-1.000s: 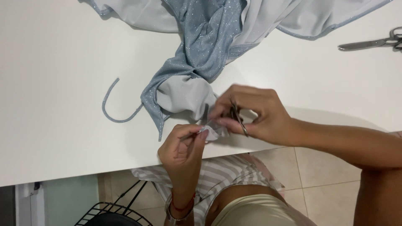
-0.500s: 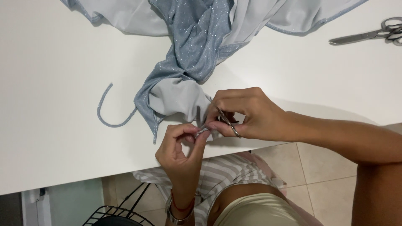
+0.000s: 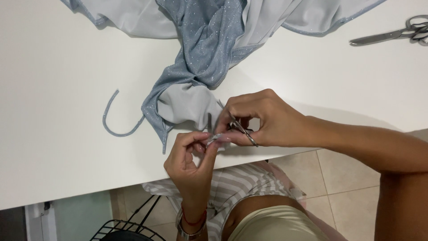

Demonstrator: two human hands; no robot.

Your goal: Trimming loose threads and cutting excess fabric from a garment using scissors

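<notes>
the left hand [image 3: 189,154] pinches a corner of the sparkly blue fabric [image 3: 203,58] while the right hand [image 3: 261,118], fingers closed, grips small metal snips [image 3: 240,128] against it on the white table [image 3: 58,67].

Single head cam, looks steeply down, close on white table [image 3: 58,147] edge, floor tiles [image 3: 339,178] below; no 2nd view.

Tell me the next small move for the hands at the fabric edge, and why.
Probably close the small snips a little on the spot pinched. The left hand holds a bit of the blue fabric edge taut between its fingertips, and the right hand has the snips' tips right at that pinch, at the table edge. Whether a thread is there is too small to tell.
</notes>
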